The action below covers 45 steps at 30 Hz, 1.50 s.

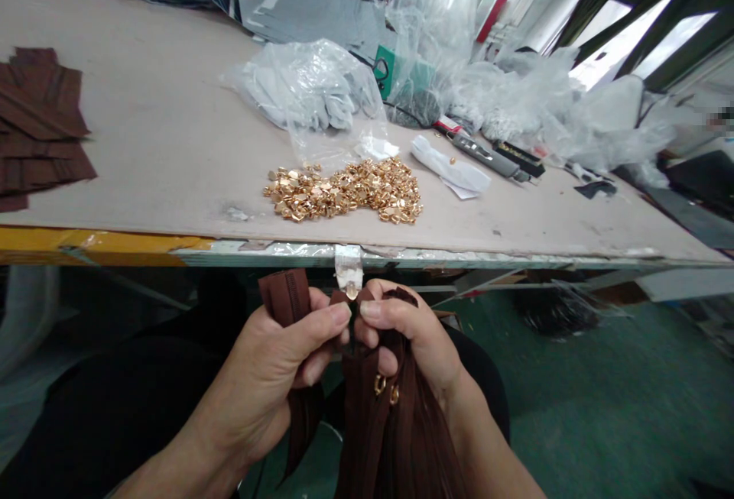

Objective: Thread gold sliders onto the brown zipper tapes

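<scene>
My left hand and my right hand are both closed on a bunch of brown zipper tapes below the table's front edge. Their thumbs and forefingers pinch the tape ends together next to a small clear fixture taped to the table edge. Two gold sliders sit on tapes hanging under my right hand. One tape end sticks up over my left hand. A heap of gold zipper sliders lies on the table just above my hands.
A stack of brown cut zipper tapes lies at the table's left. Clear plastic bags with grey gloves, a folded white paper, a dark hand tool and more plastic wrap crowd the back right. Green floor lies below.
</scene>
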### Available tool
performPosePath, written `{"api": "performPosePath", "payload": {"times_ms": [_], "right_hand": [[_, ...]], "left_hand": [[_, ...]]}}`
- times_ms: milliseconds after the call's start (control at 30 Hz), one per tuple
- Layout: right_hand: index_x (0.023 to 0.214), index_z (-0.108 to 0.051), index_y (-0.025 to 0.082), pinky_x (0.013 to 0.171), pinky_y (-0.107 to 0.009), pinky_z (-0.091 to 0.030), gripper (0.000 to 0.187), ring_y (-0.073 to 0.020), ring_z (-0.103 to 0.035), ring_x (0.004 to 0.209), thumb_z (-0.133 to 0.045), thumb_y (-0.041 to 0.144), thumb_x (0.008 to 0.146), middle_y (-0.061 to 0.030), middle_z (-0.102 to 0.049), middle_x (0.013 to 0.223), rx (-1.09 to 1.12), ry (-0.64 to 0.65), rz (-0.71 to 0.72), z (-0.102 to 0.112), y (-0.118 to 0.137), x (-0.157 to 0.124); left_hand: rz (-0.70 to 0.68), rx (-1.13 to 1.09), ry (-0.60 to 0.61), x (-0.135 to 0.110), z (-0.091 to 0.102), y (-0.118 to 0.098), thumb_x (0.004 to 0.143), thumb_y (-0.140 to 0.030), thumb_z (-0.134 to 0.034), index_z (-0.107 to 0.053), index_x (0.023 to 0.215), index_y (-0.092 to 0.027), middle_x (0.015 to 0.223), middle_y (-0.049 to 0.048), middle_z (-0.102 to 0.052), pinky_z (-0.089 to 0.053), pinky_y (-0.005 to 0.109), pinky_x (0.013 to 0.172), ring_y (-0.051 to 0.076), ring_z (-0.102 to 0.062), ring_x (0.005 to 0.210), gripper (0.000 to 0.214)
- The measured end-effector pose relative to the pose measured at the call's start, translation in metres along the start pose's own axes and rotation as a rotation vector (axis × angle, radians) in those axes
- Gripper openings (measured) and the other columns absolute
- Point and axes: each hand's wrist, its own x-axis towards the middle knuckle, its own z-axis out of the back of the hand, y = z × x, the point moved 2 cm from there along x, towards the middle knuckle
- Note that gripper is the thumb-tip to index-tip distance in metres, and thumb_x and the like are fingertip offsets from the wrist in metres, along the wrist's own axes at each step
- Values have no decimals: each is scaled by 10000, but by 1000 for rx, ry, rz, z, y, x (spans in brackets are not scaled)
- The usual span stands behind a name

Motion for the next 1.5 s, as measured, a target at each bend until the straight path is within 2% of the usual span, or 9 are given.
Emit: {"api": "performPosePath", "payload": {"times_ms": [167,900,1067,1500], "right_hand": [[584,-476,162,288,-122,-306,255,-35,-402,298,-693,249,686,37,-572,494,-7,0,5,0,0,0],[613,-490,166,300,-117,-302,229,-45,-428,318,-697,232,684,39,-567,489,-66,-31,26,1,3,0],[608,-492,164,302,-119,-315,234,-42,-424,319,-697,241,692,39,-565,492,-69,-16,35,-2,5,0],[610,-502,165,305,-119,-310,213,-43,-420,331,-690,232,684,31,-570,497,-67,-28,18,-2,4,-1]], "left_hand": [[-5,3,-2,1,0,0,654,-355,-793,-607,589,-144,420,-65,-498,-181,122,361,8,-298,357,288],[-9,-14,-23,0,-1,-2,650,-348,-789,-595,562,-153,399,-75,-453,-194,118,356,12,-296,354,289],[-20,-9,-10,0,-3,-4,645,-344,-791,-598,574,-150,426,-70,-483,-195,123,357,10,-298,357,283],[-26,-5,4,0,-3,-3,685,-334,-764,-599,557,-158,399,-69,-459,-186,133,365,21,-289,363,273]]}}
